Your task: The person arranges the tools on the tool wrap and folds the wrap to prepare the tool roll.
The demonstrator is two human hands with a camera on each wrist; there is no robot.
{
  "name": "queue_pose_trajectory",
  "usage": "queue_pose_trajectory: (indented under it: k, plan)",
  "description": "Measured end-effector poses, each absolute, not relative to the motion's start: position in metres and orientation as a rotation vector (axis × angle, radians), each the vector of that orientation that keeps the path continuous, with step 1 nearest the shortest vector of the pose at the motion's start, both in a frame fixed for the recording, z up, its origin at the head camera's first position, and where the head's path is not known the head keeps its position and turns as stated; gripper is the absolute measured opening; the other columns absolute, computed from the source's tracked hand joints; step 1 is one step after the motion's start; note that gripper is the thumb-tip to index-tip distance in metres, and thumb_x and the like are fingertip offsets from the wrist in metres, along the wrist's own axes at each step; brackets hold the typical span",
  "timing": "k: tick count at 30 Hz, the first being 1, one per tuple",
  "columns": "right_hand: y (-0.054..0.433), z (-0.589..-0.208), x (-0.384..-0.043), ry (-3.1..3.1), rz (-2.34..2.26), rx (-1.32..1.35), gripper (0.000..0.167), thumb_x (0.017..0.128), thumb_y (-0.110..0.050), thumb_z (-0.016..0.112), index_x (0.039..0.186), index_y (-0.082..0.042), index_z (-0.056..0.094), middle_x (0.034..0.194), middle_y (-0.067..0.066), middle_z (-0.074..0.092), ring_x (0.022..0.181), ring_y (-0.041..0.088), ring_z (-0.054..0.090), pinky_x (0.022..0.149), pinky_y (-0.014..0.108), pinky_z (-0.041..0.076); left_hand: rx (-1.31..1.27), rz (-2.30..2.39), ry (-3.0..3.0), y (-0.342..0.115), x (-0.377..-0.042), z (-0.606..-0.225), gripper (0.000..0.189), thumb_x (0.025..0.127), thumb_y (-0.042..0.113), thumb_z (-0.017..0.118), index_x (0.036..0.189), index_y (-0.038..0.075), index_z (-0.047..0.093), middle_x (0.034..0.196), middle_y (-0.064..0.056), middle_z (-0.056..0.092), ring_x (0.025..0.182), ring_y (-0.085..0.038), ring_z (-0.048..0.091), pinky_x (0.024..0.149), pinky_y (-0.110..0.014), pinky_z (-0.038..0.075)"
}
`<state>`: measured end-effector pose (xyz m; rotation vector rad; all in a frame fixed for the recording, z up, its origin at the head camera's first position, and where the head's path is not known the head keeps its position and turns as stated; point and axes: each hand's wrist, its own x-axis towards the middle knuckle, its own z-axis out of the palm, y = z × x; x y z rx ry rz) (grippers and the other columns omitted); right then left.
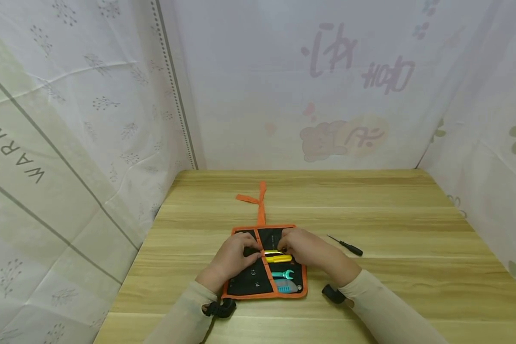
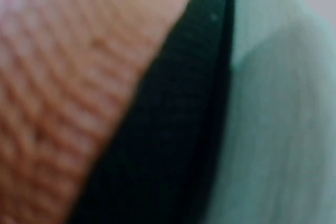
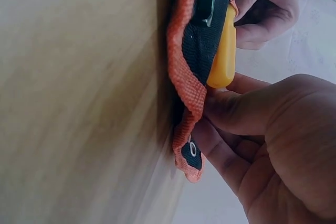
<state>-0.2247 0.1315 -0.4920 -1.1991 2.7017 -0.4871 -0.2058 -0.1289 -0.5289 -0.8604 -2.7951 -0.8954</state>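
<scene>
Soft, light tool roll likely sags unless held by its orange trim; left grip pinches there, right grip seemingly a stiff yellow tool

In the head view the right hand covers the 3 o'clock end of a slim yellow tool, the pouch hides the 9 o'clock end of the wrench, and the bench is cut off at 6 o'clock. In the left wrist view the strap is blurred.
</scene>
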Motion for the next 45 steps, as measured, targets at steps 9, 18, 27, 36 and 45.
queue_pose_trajectory:
  k: [9,18,27,36,45]
  plan:
    - [0.130,-0.491,-0.223,2.726,-0.454,-1.168,0.025,0.095,0.006,0.073,0.107,-0.013,0.082,0.092,-0.005,0.060,0.079,0.004,0.055,0.073,0.021,0.053,-0.877,-0.871,-2.789,-0.129,-0.207,-0.530,0.009,0.094,0.025,0.083,0.102,0.024,0.082,0.100,0.014,0.068,0.092,-0.010,0.065,0.085,-0.035,0.056]
    - [0.132,-0.495,-0.225,2.732,-0.473,-1.167,0.025,0.095,0.006,0.072,0.107,-0.013,0.082,0.092,-0.005,0.058,0.078,0.004,0.054,0.072,0.021,0.052,-0.885,-0.880,-2.775,-0.129,-0.207,-0.530,0.008,0.093,0.024,0.084,0.101,0.024,0.082,0.099,0.014,0.068,0.092,-0.010,0.065,0.085,-0.036,0.056]
    - [0.139,-0.495,-0.220,2.752,-0.529,-1.179,0.027,0.095,0.005,0.071,0.113,-0.013,0.081,0.100,-0.003,0.061,0.084,0.007,0.057,0.076,0.025,0.054,-0.898,-0.890,-2.792,-0.131,-0.206,-0.528,0.015,0.094,0.014,0.080,0.106,0.022,0.082,0.104,0.012,0.069,0.101,-0.014,0.064,0.090,-0.040,0.056]
    - [0.171,-0.481,-0.211,2.821,-0.673,-1.051,0.025,0.096,-0.007,0.077,0.119,-0.015,0.078,0.098,-0.005,0.059,0.079,0.007,0.057,0.068,0.027,0.052,-0.944,-0.908,-2.816,-0.132,-0.203,-0.523,0.015,0.096,0.013,0.077,0.107,0.021,0.082,0.106,0.010,0.068,0.103,-0.014,0.063,0.090,-0.038,0.056]
    - [0.219,-0.478,-0.211,2.889,-0.788,-0.853,0.027,0.096,-0.006,0.076,0.123,-0.009,0.076,0.101,-0.003,0.064,0.092,0.012,0.065,0.075,0.031,0.056,-0.928,-0.948,-2.831,-0.128,-0.201,-0.524,0.014,0.100,0.012,0.073,0.107,0.022,0.081,0.099,0.013,0.064,0.087,-0.006,0.058,0.076,-0.030,0.053]
